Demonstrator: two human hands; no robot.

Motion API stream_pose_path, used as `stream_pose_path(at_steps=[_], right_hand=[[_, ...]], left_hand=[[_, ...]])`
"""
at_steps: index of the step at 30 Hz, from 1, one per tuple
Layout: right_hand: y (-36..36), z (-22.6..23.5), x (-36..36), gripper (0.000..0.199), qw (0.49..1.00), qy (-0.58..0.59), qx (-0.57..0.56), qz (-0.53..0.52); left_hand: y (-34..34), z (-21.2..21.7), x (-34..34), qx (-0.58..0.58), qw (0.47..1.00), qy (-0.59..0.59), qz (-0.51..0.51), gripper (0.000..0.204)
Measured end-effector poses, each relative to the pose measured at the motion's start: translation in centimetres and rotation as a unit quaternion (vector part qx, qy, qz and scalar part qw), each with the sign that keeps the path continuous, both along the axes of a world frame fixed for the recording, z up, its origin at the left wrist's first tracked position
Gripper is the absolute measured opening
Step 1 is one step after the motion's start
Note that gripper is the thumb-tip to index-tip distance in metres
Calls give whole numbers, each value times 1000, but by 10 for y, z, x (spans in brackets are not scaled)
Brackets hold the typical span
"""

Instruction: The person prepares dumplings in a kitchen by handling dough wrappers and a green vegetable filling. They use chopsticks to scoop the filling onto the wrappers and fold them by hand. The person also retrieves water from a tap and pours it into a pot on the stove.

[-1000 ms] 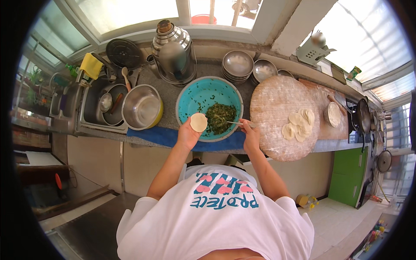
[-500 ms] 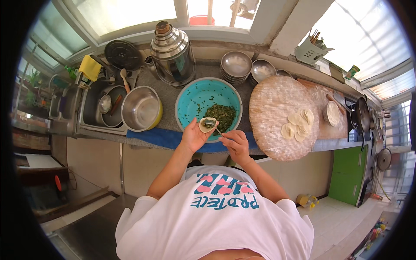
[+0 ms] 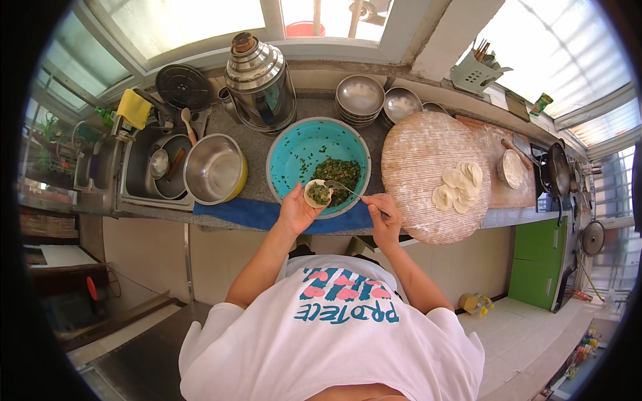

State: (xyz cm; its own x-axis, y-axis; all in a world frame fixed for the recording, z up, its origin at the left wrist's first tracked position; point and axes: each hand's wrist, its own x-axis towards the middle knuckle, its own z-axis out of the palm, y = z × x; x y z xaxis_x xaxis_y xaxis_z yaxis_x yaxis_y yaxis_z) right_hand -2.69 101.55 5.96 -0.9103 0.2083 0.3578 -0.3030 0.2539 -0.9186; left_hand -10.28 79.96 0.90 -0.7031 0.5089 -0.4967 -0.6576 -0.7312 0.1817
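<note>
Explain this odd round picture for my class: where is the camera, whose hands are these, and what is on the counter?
The camera sits on a person's head and looks down, so the wide lens bends straight edges. Both bare hands are that person's own. The left hand holds a round dough wrapper with green filling on it. The right hand holds a spoon reaching to the wrapper. Behind them stands a blue bowl of chopped greens. To the right lies a round board with more wrappers. To the left are a steel bowl and a sink.

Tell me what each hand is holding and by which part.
The left hand cradles a round dough wrapper with green filling from underneath, on its fingers. The right hand grips a spoon by the handle end.
</note>
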Motion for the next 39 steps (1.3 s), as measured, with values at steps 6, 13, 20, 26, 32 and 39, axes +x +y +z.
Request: stream_pose_path(at_steps=[6,13,20,26,32,39], right_hand=[[0,11,1,14,979,86,163,82],[1,11,-1,29,930,145,300,156],[18,16,-4,29,918,133,344,148],[11,19,-10,25,960,126,231,95],[16,27,-16,27,959,134,226,102],[18,21,-16,28,934,143,294,146]], left_hand=[[1,-1,0,-15,999,16,23,49],[4,-2,-3,-11,999,-3,42,52],[0,-9,-16,-64,994,10,86,54],[2,2,-15,-38,999,10,31,51],[5,5,-12,-24,1000,12,-10,56],[8,6,-13,-39,999,24,-16,58]])
